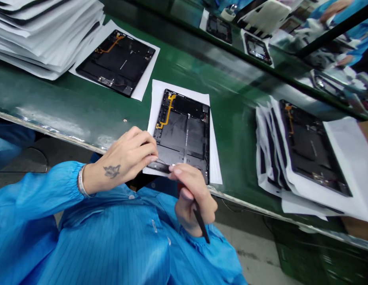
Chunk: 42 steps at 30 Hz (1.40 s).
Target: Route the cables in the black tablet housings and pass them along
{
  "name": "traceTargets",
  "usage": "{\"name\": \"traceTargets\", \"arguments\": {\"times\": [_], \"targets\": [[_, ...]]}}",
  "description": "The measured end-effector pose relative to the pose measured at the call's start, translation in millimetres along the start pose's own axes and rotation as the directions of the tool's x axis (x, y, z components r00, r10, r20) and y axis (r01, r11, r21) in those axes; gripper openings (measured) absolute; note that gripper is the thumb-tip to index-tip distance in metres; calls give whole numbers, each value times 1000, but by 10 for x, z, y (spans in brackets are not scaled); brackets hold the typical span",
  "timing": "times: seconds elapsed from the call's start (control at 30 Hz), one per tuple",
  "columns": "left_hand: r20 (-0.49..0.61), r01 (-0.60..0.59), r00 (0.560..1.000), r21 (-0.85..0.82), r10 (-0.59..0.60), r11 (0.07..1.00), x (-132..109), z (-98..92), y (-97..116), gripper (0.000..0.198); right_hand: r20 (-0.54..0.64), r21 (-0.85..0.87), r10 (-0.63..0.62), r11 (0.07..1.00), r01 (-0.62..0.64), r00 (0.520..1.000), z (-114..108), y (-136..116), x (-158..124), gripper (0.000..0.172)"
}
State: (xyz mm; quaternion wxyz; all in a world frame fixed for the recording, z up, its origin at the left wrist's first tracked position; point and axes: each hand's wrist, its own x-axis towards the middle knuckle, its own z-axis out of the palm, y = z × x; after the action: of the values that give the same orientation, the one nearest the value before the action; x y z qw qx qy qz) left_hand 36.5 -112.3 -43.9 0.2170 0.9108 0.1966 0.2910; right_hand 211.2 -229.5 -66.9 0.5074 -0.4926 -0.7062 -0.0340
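An opened tablet lies on a white sheet before me, with black inner parts and an orange flex cable along its left side. My left hand is at the tablet's near left corner, thumb and fingers pinched together. What lies between those fingertips, if anything, is too small to make out. My right hand is closed round a slim black hand tool, its rear end sticking out below the palm. The right fingertips touch down near the tablet's front edge and hide the tool's working end.
Another opened tablet lies on paper at the upper left, beside a tall stack of white sheets. To the right, a tablet tops a layered pile. A small part sits on the green bench. Across a rail, a co-worker's hand shows.
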Motion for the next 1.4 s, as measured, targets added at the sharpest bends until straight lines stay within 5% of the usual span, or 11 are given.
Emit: {"name": "traceTargets", "arguments": {"times": [0.23, 0.37, 0.57, 0.93, 1.2, 1.4], "targets": [[51, 123, 991, -45, -121, 991, 65, -3, 72, 11, 262, -380, 118, 925, -10, 958, 51, -36, 189, 19], [23, 118, 993, 4, -118, 993, 56, -26, 52, 12, 280, -347, 115, 938, -11, 953, 109, -11, 235, 19], [-129, 84, 987, -114, -98, 990, -34, -32, 20, 16, 276, -192, 229, 965, -180, 933, 120, 7, 312, 14], [-109, 100, 986, -196, -123, 975, -39, -3, -3, 7, 275, -159, 261, 962, -224, 925, 123, 18, 351, 15], [-36, 8, 999, -78, -11, 997, -31, -24, -68, 13, 184, -246, 164, 962, -116, 969, 124, 12, 254, 12], [105, -151, 986, 236, 129, 960, -59, -78, -84, 19, 312, -223, 60, 975, 12, 948, 87, 38, 168, 21]]}}
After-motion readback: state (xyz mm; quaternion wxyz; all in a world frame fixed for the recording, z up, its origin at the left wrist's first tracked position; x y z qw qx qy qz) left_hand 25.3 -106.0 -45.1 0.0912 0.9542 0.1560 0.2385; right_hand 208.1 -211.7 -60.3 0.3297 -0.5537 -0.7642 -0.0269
